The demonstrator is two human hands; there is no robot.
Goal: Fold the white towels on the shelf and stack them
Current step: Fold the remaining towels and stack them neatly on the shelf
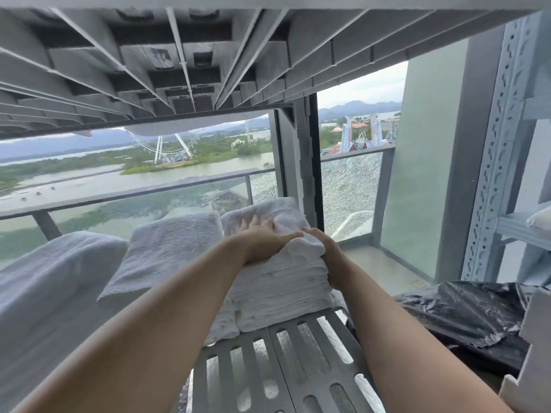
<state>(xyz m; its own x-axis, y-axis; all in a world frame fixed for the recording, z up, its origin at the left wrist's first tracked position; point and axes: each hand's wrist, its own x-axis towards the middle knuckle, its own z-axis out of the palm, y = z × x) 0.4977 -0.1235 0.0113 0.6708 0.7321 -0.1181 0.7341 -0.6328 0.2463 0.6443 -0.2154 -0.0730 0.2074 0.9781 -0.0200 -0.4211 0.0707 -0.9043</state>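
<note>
Outside, balcony railing (125, 193); towels (280, 293) on slatted shelf (244, 338)

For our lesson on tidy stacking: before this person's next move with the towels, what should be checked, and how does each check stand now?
1. The stack of folded white terry towels sits on the grey slatted metal shelf: ok.
2. The top white towel lies flat: not ok, bunched between the hands.
3. The left hand presses flat on the stack: ok.
4. The right hand grips the stack's right side: ok.
5. The stack is clear of the neighbouring thick folded white towel: cannot tell.
</note>
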